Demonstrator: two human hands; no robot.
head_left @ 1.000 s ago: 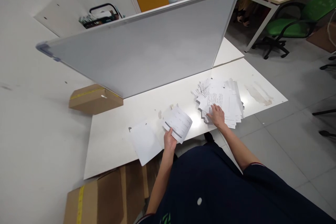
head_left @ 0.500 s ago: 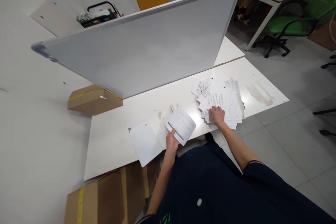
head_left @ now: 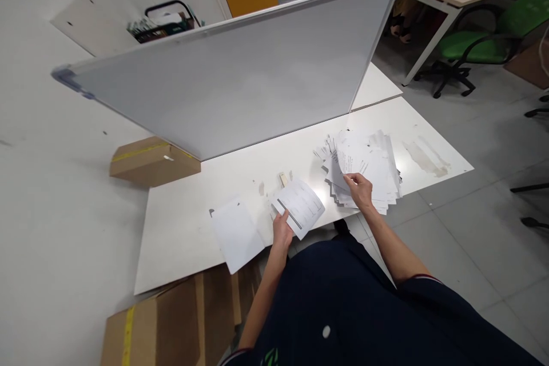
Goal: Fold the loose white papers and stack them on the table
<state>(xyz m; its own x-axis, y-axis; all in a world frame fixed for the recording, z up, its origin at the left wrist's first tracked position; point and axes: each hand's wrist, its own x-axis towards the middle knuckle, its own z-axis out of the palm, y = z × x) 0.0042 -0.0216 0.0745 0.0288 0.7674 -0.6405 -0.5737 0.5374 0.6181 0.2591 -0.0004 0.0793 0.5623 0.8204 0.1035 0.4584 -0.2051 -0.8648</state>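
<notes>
My left hand (head_left: 282,230) grips a few printed sheets (head_left: 302,206) by their near left corner, thumb on top, above the front edge of the white table. Further right, my right hand (head_left: 359,189) pinches the corner of a printed sheet (head_left: 343,168) and bends it up from a messy paper pile (head_left: 380,174). The pile's sheets are fanned out unevenly. To the left of my left hand, a blank-looking white sheet (head_left: 238,234) lies on the table and overhangs its front edge. A small pale block (head_left: 283,179) sits just behind the held sheets.
A large whiteboard (head_left: 240,80) stands along the back of the table (head_left: 171,240). One cardboard box (head_left: 150,166) is at the back left; more boxes (head_left: 171,320) are below the front left edge. A green chair (head_left: 476,46) stands at the far right.
My right hand, earlier resting on the pile, has lifted the corner of a sheet, which now curls upward. The sheets in my left hand have shifted slightly to the right.
</notes>
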